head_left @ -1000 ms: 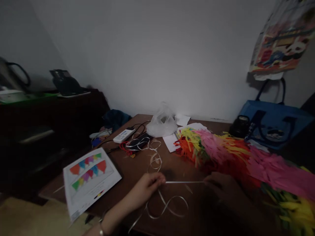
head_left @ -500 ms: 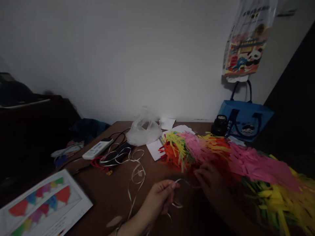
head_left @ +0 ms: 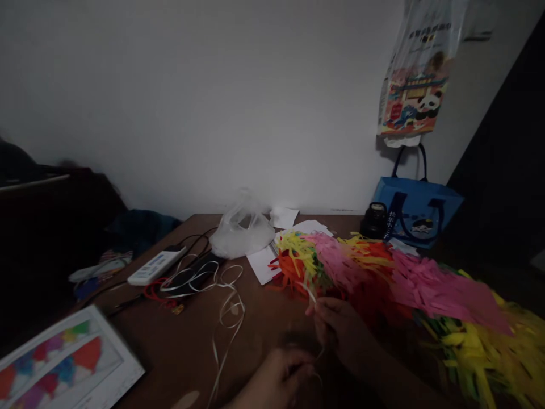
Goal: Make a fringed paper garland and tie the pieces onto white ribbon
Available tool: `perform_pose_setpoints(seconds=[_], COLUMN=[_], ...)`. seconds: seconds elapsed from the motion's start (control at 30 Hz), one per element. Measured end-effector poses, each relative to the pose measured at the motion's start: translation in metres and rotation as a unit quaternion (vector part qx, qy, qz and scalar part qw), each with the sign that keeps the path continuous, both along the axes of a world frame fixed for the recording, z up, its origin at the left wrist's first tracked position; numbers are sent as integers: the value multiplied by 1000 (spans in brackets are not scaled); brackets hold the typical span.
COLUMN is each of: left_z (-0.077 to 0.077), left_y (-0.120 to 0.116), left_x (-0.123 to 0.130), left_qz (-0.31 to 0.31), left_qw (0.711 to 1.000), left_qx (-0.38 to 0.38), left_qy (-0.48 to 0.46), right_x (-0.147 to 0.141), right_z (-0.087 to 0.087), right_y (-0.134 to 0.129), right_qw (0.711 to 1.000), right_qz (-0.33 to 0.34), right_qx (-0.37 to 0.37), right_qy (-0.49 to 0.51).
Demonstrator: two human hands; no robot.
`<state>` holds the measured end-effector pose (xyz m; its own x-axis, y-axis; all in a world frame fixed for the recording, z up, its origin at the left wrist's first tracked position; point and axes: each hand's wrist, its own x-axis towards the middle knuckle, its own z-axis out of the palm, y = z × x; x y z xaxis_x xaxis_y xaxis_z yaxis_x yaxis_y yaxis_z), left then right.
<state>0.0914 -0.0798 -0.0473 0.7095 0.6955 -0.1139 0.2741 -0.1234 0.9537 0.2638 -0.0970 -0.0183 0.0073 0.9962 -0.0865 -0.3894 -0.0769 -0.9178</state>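
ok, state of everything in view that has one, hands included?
Left hand: fingers curled, blurred; grip unclear
Right hand: pinching ribbon
Pale ribbon: part pinched; loose loops on table
Fringed paper: heaped, strips splayed
Clear plastic bag: slumped
Blue tote: upright
Black bottle: upright, lid on
Panda bag: hanging; top out of view
White device: lying flat; power unclear

No word can be read for certain. Dark lettering on the hanging bag, upper right, is blurred. White characters down the blue bag's strap, at right, are too small, as is the blue print on the power strip, left of centre.
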Motion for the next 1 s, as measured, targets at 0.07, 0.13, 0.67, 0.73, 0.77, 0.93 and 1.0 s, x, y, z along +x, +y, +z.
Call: perform_pose_setpoints(seconds=[0.07,0.13,0.67,0.73,0.77,0.93,1.0], left_z=[8,15,70,70,70,66,60], left_y=[7,14,168,185,190,166,142], left_x=[-1,0,99,113,115,69,34], left_qz=[26,72,-17,-70,-94,-171,-183], left_qw=[998,987,894,873,862,816,807], left_qx=[-47,-93,442,469,481,531,541], left_qy=[-44,-107,72,113,128,152,153], right_x=[2,3,6,7,8,11,11], right_z=[-2,-4,-8,-12,-14,-15,-9], right_y=[-4,-7,-18,-17,-18,-20,-21], right_qw=[994,972,856,844,839,831,833], right_qz=[25,43,149,160,163,156,158], right_qx=[39,89,144,156,158,157,164], right_qy=[-96,-213,-474,-488,-495,-509,-504])
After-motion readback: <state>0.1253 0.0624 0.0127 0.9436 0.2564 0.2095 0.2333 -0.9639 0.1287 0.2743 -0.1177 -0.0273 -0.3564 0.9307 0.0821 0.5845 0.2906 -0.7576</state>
